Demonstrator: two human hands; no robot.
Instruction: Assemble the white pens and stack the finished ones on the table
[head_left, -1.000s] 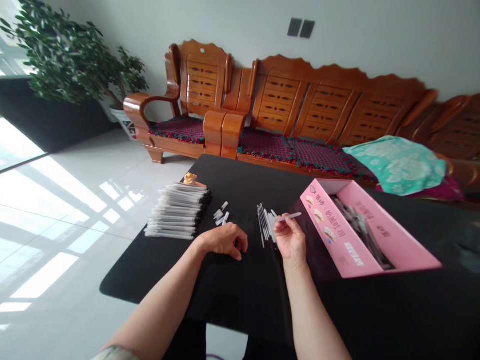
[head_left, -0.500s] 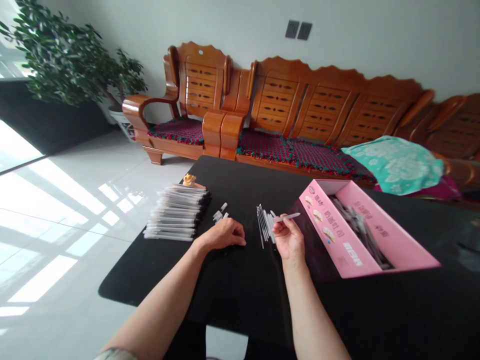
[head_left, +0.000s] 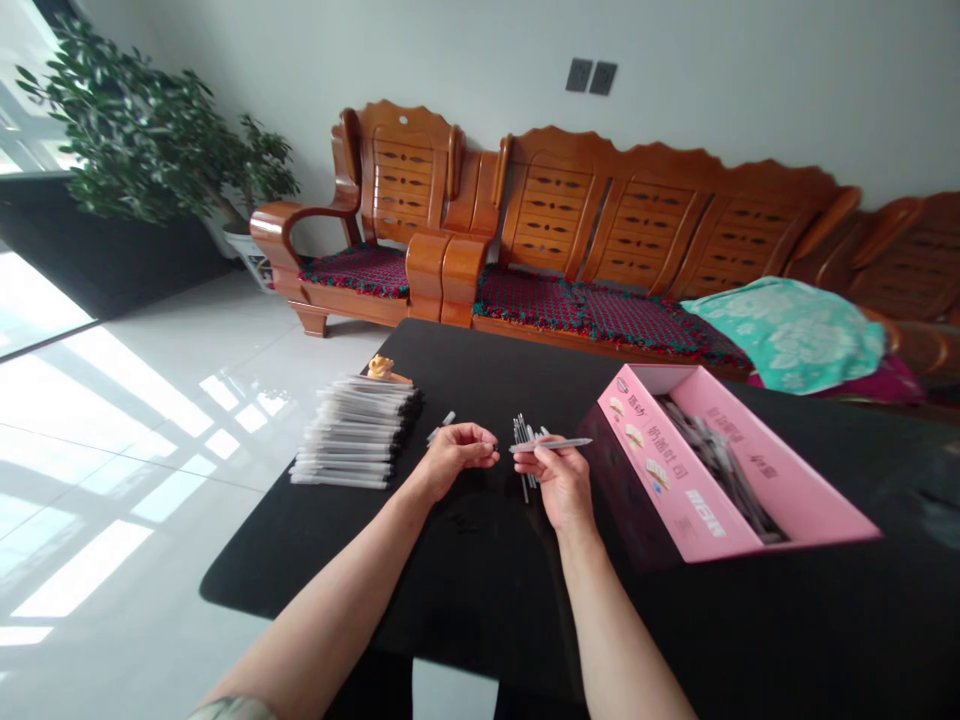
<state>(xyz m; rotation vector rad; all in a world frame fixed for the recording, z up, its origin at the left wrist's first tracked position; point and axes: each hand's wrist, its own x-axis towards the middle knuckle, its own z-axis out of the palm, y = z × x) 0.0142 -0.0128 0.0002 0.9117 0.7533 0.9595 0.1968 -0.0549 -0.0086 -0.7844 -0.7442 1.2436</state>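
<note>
My right hand (head_left: 562, 480) pinches a translucent pen barrel (head_left: 551, 445), which lies nearly level with its tapered tip to the right. Close to the barrel's left end, my left hand (head_left: 459, 458) is closed, thumb against fingers, on a small black piece (head_left: 495, 448) that barely shows. Behind and under the right hand lie several thin pen refills (head_left: 521, 432), partly covered by it. A few clear pen caps (head_left: 448, 418) rest beyond the left hand, partly hidden. Tiny dark bits (head_left: 461, 520) lie on the black table in front of the left hand.
To the left is a stacked row of white pens with black ends (head_left: 349, 440), with a small yellow figurine (head_left: 381, 368) behind it. A pink box (head_left: 667, 480) holding grey pen parts (head_left: 720, 460) stands right on the black table (head_left: 495, 600). A wooden sofa (head_left: 637, 215) stands beyond.
My left hand has lifted from the tabletop and moved up and right, now with a small black piece at its fingertips. My right hand has brought the barrel left and slightly down towards it.
</note>
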